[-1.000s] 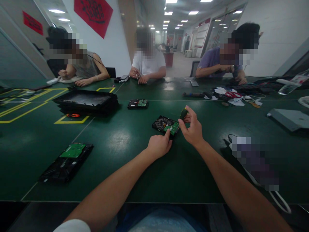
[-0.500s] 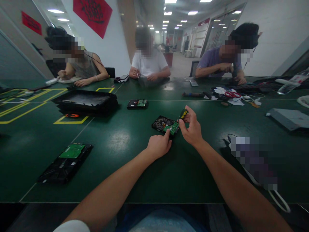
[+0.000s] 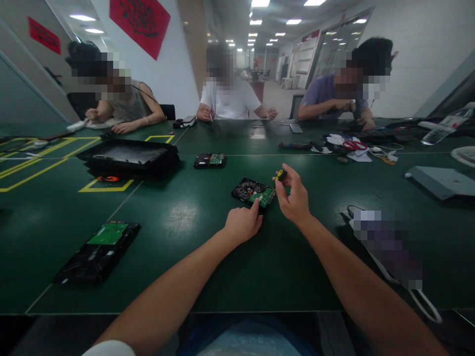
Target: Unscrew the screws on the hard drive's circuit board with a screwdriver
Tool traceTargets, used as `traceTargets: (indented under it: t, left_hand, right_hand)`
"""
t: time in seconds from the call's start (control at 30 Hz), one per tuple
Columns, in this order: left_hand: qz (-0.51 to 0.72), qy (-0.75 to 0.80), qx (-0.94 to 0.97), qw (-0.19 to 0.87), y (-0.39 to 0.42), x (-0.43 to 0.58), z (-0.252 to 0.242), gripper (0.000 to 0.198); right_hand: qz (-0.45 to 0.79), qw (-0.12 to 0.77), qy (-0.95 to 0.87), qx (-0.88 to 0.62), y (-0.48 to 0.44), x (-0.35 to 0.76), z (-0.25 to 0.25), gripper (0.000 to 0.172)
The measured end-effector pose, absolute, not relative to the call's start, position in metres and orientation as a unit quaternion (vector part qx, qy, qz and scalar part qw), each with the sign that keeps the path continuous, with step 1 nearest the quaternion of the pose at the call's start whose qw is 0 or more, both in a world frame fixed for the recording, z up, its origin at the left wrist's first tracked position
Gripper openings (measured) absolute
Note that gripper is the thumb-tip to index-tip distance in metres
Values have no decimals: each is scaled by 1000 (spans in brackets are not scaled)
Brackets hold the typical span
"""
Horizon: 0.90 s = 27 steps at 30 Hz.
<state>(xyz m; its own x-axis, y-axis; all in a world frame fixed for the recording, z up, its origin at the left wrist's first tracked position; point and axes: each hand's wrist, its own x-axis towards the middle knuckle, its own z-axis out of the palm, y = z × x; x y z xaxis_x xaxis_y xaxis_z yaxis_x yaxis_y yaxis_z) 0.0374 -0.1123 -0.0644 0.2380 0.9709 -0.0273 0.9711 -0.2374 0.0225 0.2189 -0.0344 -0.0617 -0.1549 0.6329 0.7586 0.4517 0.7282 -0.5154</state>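
A hard drive (image 3: 245, 189) with a green circuit board lies on the dark green table in front of me. My left hand (image 3: 242, 223) holds it at its near edge, the index finger pressed on the board and the other fingers curled. To the right of the drive, my right hand (image 3: 296, 199) pinches a small screwdriver (image 3: 281, 175) by its black and yellow handle. The handle is tilted and sits above the drive's right corner. I cannot make out the screwdriver's tip or whether it touches the drive.
Another hard drive (image 3: 100, 249) lies front left, and one more drive (image 3: 209, 160) farther back. Black stacked trays (image 3: 128, 158) stand left. At right are a pixelated pouch-like item (image 3: 388, 249), a grey box (image 3: 441, 183) and scissors (image 3: 354, 145) among clutter. Three people sit opposite.
The screwdriver handle has tilted over in my right fingers and moved slightly left. My left finger stays on the drive. The middle person's hand across the table has moved outward.
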Motion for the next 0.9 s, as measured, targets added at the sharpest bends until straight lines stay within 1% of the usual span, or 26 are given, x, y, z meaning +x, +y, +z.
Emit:
traceTargets:
  t: [0.1, 0.23, 0.47, 0.73, 0.9]
  left_hand:
    - [-3, 615, 788, 20, -113, 38, -63, 64]
    - [4, 614, 789, 11, -113, 37, -64, 64]
    - [-4, 617, 787, 14, -111, 37, -65, 65]
    - [12, 612, 790, 2, -111, 36, -69, 64]
    - [16, 611, 792, -1, -110, 35, -72, 64]
  right_hand:
    - [73, 548, -750, -364, -35, 219, -61, 53]
    - [42, 549, -747, -372, -36, 218, -61, 55]
    - [74, 541, -759, -355, -34, 220, -62, 53]
    - [32, 546, -754, -365, -34, 220, -61, 55]
    - [74, 546, -753, -360, -34, 219, -62, 53]
